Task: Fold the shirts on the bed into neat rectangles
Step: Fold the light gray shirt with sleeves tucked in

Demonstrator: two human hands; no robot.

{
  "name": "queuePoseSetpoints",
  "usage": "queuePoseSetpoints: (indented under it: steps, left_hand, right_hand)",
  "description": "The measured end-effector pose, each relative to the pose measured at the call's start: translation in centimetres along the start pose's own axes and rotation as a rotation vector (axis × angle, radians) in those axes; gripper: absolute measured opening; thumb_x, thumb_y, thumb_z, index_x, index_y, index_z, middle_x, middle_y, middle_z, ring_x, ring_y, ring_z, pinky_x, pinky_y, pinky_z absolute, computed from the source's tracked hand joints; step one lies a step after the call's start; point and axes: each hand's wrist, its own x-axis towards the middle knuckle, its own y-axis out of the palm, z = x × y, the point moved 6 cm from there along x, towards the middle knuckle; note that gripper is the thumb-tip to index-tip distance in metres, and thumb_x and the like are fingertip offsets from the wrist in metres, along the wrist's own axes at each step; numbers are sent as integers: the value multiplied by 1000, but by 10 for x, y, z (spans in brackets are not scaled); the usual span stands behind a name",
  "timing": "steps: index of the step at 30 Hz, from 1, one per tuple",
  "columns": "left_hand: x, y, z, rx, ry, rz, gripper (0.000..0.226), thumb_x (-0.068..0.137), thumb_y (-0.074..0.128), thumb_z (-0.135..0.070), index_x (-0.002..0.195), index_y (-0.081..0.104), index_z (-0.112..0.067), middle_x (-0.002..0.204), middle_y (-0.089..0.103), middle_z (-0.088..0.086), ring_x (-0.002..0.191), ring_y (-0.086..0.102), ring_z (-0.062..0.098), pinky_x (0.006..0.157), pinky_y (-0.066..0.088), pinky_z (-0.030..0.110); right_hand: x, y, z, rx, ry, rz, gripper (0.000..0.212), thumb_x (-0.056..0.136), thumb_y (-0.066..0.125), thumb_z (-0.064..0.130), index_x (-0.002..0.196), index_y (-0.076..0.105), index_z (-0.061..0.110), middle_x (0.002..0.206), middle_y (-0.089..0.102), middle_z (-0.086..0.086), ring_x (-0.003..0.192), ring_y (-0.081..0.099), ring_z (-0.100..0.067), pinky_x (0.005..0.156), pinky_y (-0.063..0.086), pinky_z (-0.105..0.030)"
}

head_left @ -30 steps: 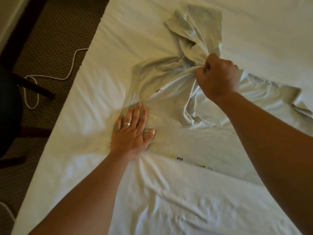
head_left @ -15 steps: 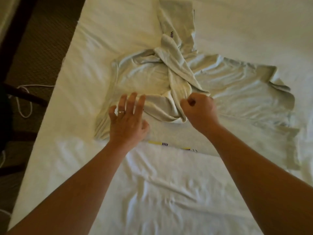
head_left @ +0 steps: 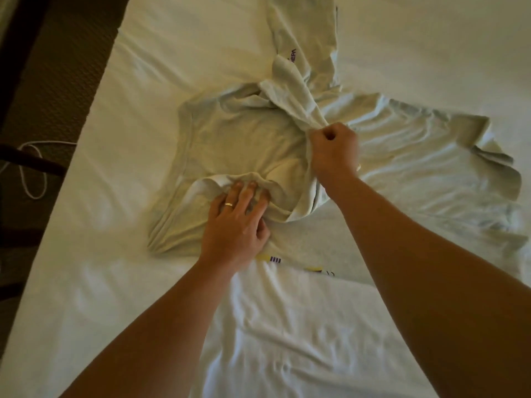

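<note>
White cable (head_left: 31,168) looped on brown carpet (head_left: 69,67) left of bed; dark furniture leg (head_left: 31,160) crossing it.

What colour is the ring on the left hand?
Silver-toned, a plain band on the left hand, seen in the head view.
</note>
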Motion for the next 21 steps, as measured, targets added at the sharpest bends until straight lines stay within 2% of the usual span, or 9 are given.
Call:
queuePoseSetpoints:
  steps: [2,4,6,8,10,13,16,18,21]
  left_hand:
    - [1,-3,-3,18,-31,21,52,83,57,-26,133,65,-17,140,61,12,133,54,35,104,42,51]
    - [2,-6,-7,34,-82,98,55,78,56,-26,131,65,-15,140,61,13,133,54,36,103,43,53]
    - [5,-10,-12,39,-138,209,60,76,54,-32,133,62,-17,143,59,14,135,52,38,105,41,56]
    - [7,-15,-19,56,-185,282,63,76,51,-41,134,60,-19,145,55,14,138,48,39,107,38,58]
    - [10,-23,-28,80,-222,279,57,74,61,-39,127,61,-17,141,55,15,135,47,41,105,38,59]
    - [14,-35,-46,149,-156,101,50,72,68,-24,120,62,-14,129,59,16,123,54,41,94,42,55]
    - [16,-34,-77,207,171,-158,34,80,61,-14,114,66,-14,117,66,12,101,64,37,83,48,49]
    - [22,-26,-91,195,240,-165,32,78,62,-15,110,68,-15,113,68,10,93,65,35,78,48,46]
    - [27,-9,-101,148,156,-48,32,77,56,-25,105,69,-18,105,67,8,85,63,35,70,47,42]
  right_hand:
    - [-9,-31,-15,354,171,-220,18,92,58,15,75,61,21,71,60,6,66,55,-8,60,48,-23]
    - [-23,-60,-47,641,359,-445,15,88,59,15,77,66,21,78,69,-1,75,66,-17,66,56,-31]
    - [-44,-78,-91,868,565,-568,13,91,58,13,88,70,16,92,73,-11,83,71,-27,70,60,-40]
    - [-73,-87,-134,832,763,-556,16,93,54,11,93,69,11,94,71,-16,77,68,-28,63,57,-38]
    - [-98,-97,-163,676,847,-508,13,91,55,12,87,67,12,87,69,-15,68,61,-25,54,48,-32]
    - [-98,-119,-166,440,660,-528,6,90,61,15,96,63,13,91,66,-9,73,60,-22,60,50,-34]
    - [-73,-128,-133,68,203,-385,10,90,65,16,98,59,19,101,61,-3,82,54,-9,70,44,-20]
    - [-52,-114,-123,-185,-19,-211,21,90,67,23,109,60,17,116,58,-4,97,51,-13,79,41,-21]
    - [-21,-102,-131,-454,-86,-72,33,93,61,37,120,56,19,128,51,-6,114,49,-27,86,43,-38]
